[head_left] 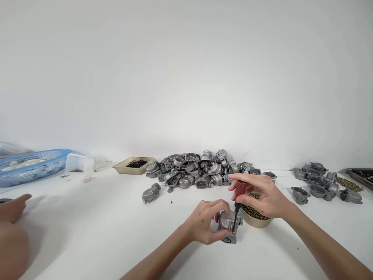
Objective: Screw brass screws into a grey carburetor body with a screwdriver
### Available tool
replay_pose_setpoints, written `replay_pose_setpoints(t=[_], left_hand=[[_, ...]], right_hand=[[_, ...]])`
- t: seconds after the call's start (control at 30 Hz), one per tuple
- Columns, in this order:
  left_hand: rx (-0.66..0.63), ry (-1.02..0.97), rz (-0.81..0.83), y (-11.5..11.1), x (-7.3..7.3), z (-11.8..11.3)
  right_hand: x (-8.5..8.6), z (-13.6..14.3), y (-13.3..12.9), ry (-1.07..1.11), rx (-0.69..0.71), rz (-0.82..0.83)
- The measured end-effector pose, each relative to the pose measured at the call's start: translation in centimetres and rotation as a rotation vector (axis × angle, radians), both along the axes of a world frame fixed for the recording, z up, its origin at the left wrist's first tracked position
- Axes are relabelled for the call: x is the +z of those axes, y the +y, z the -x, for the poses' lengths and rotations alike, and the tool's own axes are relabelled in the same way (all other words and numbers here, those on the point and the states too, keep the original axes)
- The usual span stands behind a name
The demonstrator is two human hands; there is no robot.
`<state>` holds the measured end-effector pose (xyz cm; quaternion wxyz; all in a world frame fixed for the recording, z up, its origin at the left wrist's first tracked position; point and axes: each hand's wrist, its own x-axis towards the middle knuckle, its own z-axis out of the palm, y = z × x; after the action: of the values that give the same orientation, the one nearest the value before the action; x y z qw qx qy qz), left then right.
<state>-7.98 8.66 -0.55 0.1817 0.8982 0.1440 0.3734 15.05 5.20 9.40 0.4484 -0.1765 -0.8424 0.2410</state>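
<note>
My left hand (208, 221) is closed around a grey metal carburetor body (225, 221), which it holds just above or on the white table. In my right hand (264, 194) is a screwdriver (240, 189) with a red handle and a dark shaft. The shaft points down, and its tip meets the carburetor at a small brass-coloured screw. Right beside them, partly behind my right hand, stands a round tan bowl (256, 222) filled with small brass-coloured screws.
A heap of grey castings (189, 171) lies against the wall; a smaller group (317, 182) sits right, near loose brass screws (349, 184) and a dark tray (363, 177). A tan tray (131, 167) holds black rings. At left are a blue basket (37, 167) and another person's hand (13, 208).
</note>
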Motion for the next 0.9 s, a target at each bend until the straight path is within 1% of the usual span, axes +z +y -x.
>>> replay_pose_setpoints(t=[0.2, 0.47, 0.77, 0.9], left_hand=[[0.042, 0.023, -0.013, 0.0, -0.2, -0.1], [0.033, 0.016, 0.012, 0.0, -0.3, -0.3], [0.083, 0.054, 0.024, 0.2, -1.0, -0.4], [0.074, 0.042, 0.051, 0.1, -1.1, -0.4]], right_hand=[[0.2, 0.0, -0.3, -0.015, 0.025, -0.054], [0.4, -0.1, -0.3, -0.017, 0.015, -0.099], [0.3, -0.2, -0.2, -0.015, -0.036, -0.159], [0.2, -0.3, -0.1, -0.021, -0.068, -0.163]])
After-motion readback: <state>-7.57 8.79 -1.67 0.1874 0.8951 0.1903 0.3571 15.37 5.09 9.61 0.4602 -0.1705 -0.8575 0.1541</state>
